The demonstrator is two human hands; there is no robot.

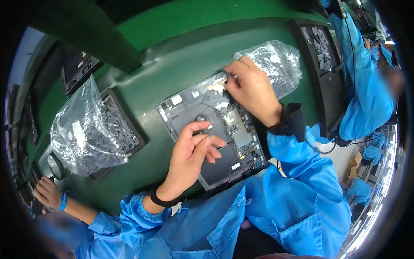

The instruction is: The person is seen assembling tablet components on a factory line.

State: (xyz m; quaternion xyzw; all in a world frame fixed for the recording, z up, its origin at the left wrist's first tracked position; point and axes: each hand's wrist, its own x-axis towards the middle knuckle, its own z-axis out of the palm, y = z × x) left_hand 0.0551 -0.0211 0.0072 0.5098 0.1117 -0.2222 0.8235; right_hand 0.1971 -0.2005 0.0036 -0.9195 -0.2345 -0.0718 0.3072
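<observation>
An opened laptop base [207, 168] lies tilted on the green table, with a circuit board [236, 125] along its right side and a fan-like dark part near its top. Over its middle, my left hand [189, 151] is closed, thumb against fingers, with a small white-tipped thing between them that is too small to name. My right hand [252, 88] reaches over the laptop's upper right corner, fingers pinched at its far edge. Whatever those fingertips hold, if anything, is hidden. Black bands circle both my wrists.
Left stands a clear plastic bag [79, 134] of small dark parts, against a black tray [123, 123] of similar strips. Another clear bag [276, 69] lies beyond my right hand. A dark tray [321, 82] with grey pieces stands right. Co-workers in blue flank me; one hand [48, 193] shows lower left.
</observation>
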